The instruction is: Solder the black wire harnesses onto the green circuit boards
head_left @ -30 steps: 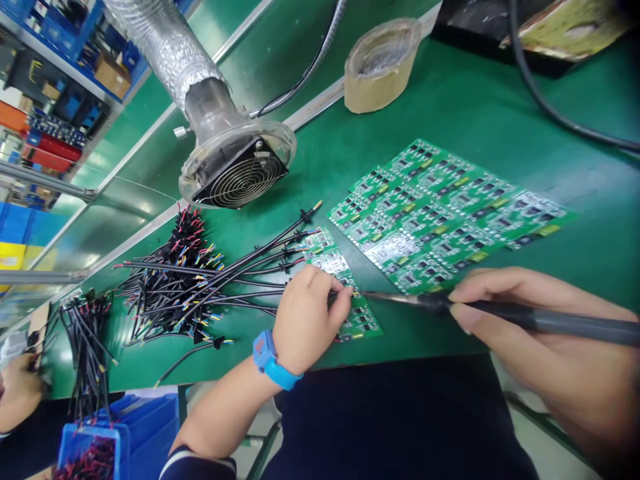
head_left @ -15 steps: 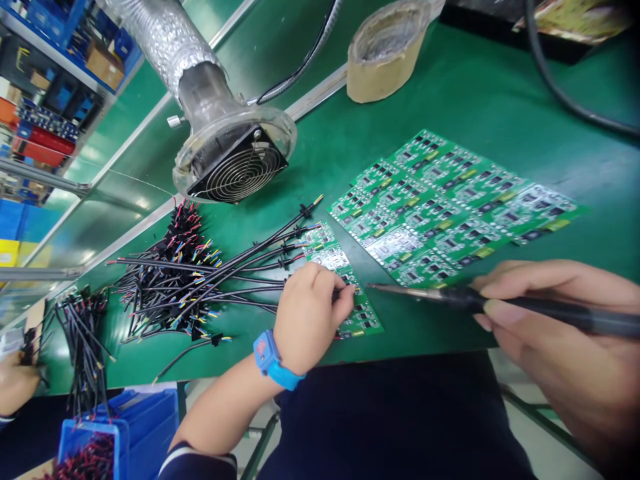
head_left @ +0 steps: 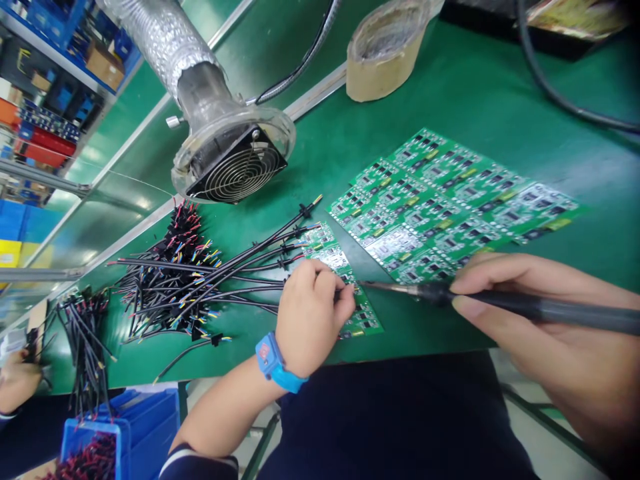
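Note:
My left hand (head_left: 311,313), with a blue wristband, is pinched closed over the small green circuit board (head_left: 367,313). What its fingertips hold is hidden; black cables (head_left: 250,257) run from the left to that board. In my right hand (head_left: 540,320) is a black-handled soldering iron (head_left: 435,292), its tip pointing left and reaching the board's right edge beside my left fingertips. Whether the tip touches anything is too small to tell. Behind lies a large panel of circuit boards (head_left: 450,193).
A fume extractor (head_left: 240,167) hangs above a heap of black cables (head_left: 175,280). A tape roll (head_left: 383,63) stands at the back. Another cable bundle (head_left: 87,340), a blue bin (head_left: 95,433) and another person's hand (head_left: 17,383) are at the left. A black cord (head_left: 560,93) crosses top right.
My right hand has moved left with the soldering iron, bringing its tip to the small board's edge. My left hand has barely moved.

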`<move>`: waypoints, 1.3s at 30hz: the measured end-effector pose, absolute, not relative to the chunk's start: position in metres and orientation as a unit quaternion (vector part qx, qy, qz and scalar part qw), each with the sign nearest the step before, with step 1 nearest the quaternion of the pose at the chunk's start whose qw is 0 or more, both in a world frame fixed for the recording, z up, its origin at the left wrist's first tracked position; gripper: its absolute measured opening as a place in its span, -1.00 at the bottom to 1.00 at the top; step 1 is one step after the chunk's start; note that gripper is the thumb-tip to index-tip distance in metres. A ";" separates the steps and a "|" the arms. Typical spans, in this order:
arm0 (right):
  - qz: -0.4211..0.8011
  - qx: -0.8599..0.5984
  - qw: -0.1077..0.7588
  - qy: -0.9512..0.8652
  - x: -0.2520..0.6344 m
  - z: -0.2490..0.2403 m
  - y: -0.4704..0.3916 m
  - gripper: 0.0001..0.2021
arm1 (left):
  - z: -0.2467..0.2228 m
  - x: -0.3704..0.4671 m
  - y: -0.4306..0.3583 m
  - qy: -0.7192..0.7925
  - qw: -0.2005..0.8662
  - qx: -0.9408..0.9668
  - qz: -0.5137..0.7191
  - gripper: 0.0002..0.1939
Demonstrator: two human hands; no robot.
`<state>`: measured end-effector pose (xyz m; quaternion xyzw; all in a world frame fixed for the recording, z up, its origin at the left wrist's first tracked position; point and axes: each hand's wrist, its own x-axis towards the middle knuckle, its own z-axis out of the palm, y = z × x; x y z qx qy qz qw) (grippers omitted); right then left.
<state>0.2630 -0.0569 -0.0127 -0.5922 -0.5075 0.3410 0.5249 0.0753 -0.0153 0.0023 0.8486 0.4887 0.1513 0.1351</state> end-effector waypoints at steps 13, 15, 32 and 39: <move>0.347 -0.567 0.516 -0.540 0.268 -0.014 -0.056 -0.97 | -0.007 0.085 -0.025 0.525 0.067 0.829 0.182 -0.90; 0.353 -0.562 0.513 -0.544 0.266 -0.014 -0.055 -0.97 | -0.007 0.085 -0.025 0.528 0.067 0.827 0.180 -0.90; 0.357 -0.562 0.545 -0.509 0.266 -0.010 -0.048 -0.93 | 0.000 0.084 -0.022 0.528 0.101 0.828 0.159 -0.92; 0.335 -0.540 0.543 -0.549 0.271 -0.017 -0.046 -0.94 | 0.014 0.070 -0.018 0.497 0.237 0.826 0.120 -0.92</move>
